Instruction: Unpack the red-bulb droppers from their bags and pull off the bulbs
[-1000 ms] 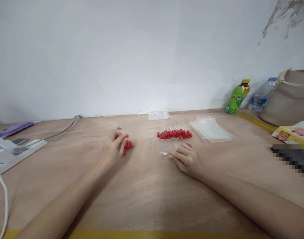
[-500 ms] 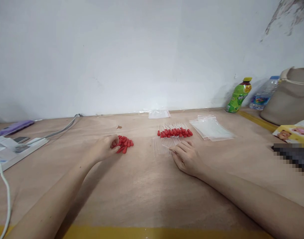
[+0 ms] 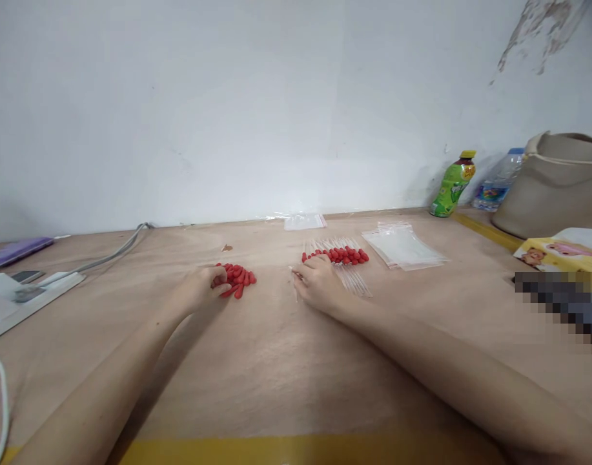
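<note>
My left hand (image 3: 203,289) is at the left edge of a pile of small red bulb-shaped pieces (image 3: 238,278), its thumb and fingers curled around red at the fingertips. My right hand (image 3: 321,284) pinches a thin clear tube (image 3: 292,268), whose tip pokes out to the left of the fingers. Under and behind this hand lies a row of loose clear tubes (image 3: 354,281), partly hidden by it. Just beyond, a bundle of thin clear tubes fitted with red bulbs (image 3: 347,256) lies on the table.
Clear zip bags (image 3: 405,247) lie to the right, and another bag (image 3: 305,222) is by the wall. A green bottle (image 3: 453,186), a water bottle (image 3: 498,181), a grey bucket-like bag (image 3: 552,184) and a yellow pack (image 3: 557,255) stand at right. A power strip (image 3: 58,287) is at left.
My right hand has moved left across the row of clear tubes, with a tube between its fingers. The left hand stays at the red pile. The view has shifted slightly.
</note>
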### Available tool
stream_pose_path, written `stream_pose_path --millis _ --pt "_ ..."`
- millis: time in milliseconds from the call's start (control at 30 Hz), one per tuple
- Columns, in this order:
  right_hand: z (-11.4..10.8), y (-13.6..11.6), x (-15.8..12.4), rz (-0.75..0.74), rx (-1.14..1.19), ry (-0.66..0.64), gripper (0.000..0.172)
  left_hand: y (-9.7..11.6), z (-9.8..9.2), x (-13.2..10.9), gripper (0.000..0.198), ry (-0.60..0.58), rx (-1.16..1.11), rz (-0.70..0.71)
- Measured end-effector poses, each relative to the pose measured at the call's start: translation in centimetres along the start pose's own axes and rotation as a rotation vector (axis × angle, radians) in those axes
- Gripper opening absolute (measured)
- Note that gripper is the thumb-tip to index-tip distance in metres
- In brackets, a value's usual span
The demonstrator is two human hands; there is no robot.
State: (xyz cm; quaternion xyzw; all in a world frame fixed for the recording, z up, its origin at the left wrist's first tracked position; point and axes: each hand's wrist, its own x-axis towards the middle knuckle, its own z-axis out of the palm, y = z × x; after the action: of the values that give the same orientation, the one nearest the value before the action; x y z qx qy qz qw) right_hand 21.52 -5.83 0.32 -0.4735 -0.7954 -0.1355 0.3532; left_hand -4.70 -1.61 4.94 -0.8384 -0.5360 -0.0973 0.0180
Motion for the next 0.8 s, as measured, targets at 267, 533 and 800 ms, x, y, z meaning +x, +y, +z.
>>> stream_pose_path --millis 267,533,800 --pt "2.0 -1.7 1.1 -0.03 -0.228 -0.195 0.018 3.6 1.7 -0.7 0.029 0.296 -0.356 0.043" --pt "2.4 -2.6 0.9 0.033 -0.219 -0.205 0.026 9.0 6.9 0.5 0.065 -0.061 -1.577 -0.141" --pt "1.0 -2.4 0.1 0.075 -0.175 -0.145 0.026 10.0 5.9 1.4 0.065 -0.125 -1.625 -0.236"
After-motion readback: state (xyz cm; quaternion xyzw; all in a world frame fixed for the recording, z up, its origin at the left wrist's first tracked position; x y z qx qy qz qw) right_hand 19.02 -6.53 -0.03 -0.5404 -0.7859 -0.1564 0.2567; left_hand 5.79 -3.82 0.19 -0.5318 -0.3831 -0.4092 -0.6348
